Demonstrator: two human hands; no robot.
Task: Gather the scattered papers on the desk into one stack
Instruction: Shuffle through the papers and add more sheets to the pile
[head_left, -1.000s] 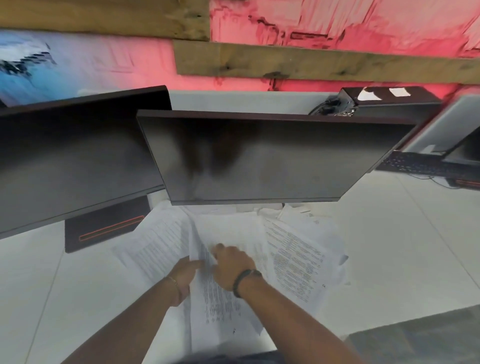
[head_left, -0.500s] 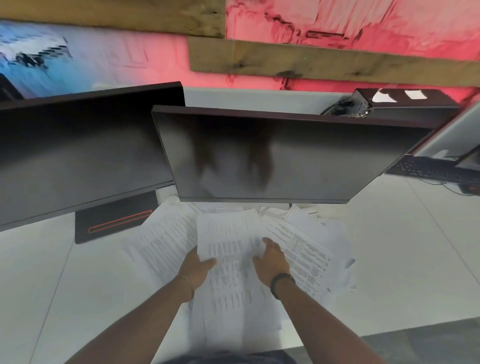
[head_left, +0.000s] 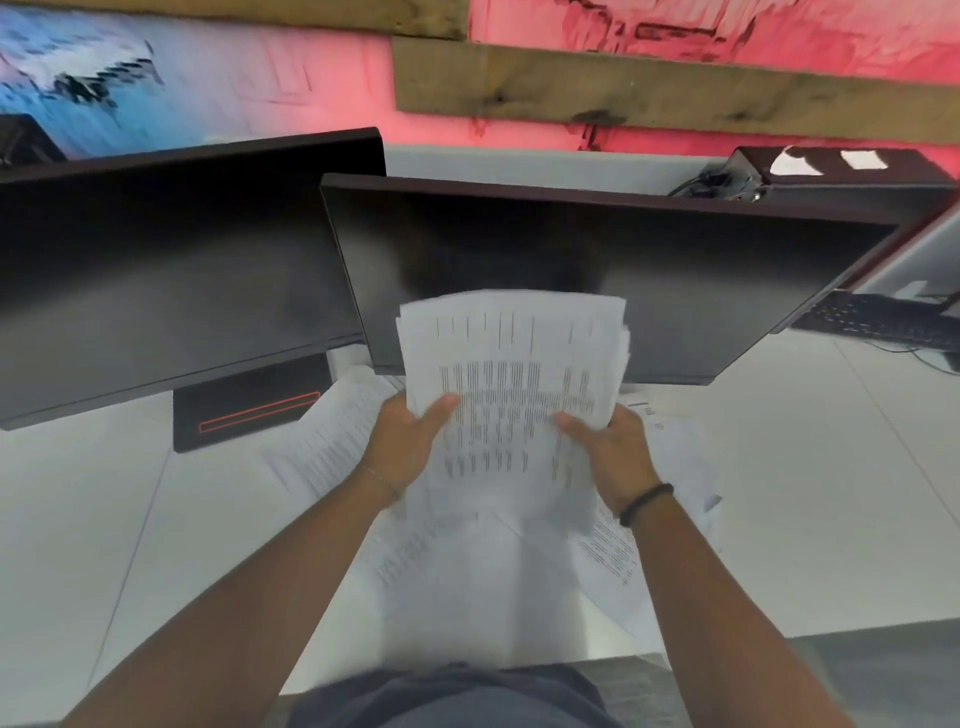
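White surface (head_left: 779, 493) under two dark monitors (head_left: 571, 270); my left hand (head_left: 405, 441) and right hand (head_left: 608, 452) grip a bundle of papers (head_left: 514, 358), fingers curled round its edges, lifted. Loose sheets (head_left: 322, 447) lie beneath: next, I reckon, square the bundle and collect those

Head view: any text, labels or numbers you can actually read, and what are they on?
None can be read.
Held sheaf of papers, gripped by left hand and right hand: printed rows, blurred.
Loose sheets on the desk: print too small.
Monitor base: red outline only, no lettering.
White stickers on the black box: no readable marks.
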